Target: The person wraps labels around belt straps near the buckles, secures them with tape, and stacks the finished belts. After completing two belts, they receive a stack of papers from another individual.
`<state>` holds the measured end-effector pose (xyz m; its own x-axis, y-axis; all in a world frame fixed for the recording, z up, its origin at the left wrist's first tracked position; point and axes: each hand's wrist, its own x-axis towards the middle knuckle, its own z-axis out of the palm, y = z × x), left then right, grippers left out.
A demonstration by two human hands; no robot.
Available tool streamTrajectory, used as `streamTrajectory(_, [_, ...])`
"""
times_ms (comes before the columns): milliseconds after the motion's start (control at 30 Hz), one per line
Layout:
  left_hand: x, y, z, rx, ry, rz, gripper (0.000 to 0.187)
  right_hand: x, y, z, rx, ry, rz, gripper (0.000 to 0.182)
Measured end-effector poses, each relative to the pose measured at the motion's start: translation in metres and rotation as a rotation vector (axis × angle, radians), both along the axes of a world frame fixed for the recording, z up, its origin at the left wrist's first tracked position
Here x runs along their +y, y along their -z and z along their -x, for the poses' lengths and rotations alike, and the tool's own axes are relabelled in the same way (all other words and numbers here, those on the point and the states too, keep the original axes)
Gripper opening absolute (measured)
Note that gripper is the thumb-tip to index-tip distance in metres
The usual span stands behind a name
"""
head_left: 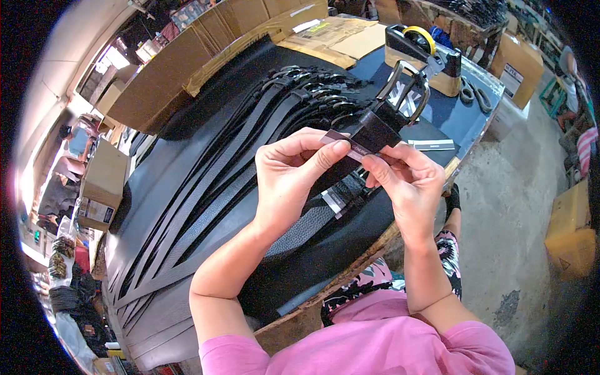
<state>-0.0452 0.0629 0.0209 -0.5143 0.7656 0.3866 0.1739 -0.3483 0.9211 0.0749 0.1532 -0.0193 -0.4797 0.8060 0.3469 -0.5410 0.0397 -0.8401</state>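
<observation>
Both hands hold a black belt (375, 130) up over the table, just below its large metal buckle (426, 100). A narrow printed paper label (351, 149) lies across the strap. My left hand (290, 178) pinches the label's left end between thumb and fingers. On the other side my right hand (409, 184) presses thumb and fingertips at the label's right end. Many black belts (219, 150) lie fanned out beside my left hand, buckles bunched at the far end. Under my hands is a belt with a white tag (334, 203).
A tape dispenser with a yellow roll (420, 39) stands at the table's far right, with scissors (476, 95) next to it. A pale label strip (431, 145) lies near the right edge. Cardboard (187, 62) borders the back; a carton (517, 69) stands beyond the table.
</observation>
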Motion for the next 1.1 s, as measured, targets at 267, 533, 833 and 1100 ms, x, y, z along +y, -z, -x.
streamTrajectory(267, [0.001, 0.0022, 0.001, 0.007, 0.012, -0.027, 0.006, -0.0011, -0.0024, -0.0007, -0.043, 0.012, 0.02, 0.015])
streamTrajectory(533, [0.0014, 0.0047, 0.0028, 0.003, 0.019, -0.028, 0.006, -0.0016, -0.002, -0.0011, -0.026, 0.007, 0.018, 0.014])
streamTrajectory(833, [0.0003, 0.004, -0.0009, -0.017, -0.003, -0.025, 0.006, -0.0036, -0.0089, -0.002, -0.066, 0.002, 0.054, 0.011])
streamTrajectory(1100, [0.0014, 0.0054, -0.0015, -0.035, 0.02, -0.025, 0.004, -0.0026, -0.0052, -0.0034, -0.057, 0.036, -0.016, 0.01])
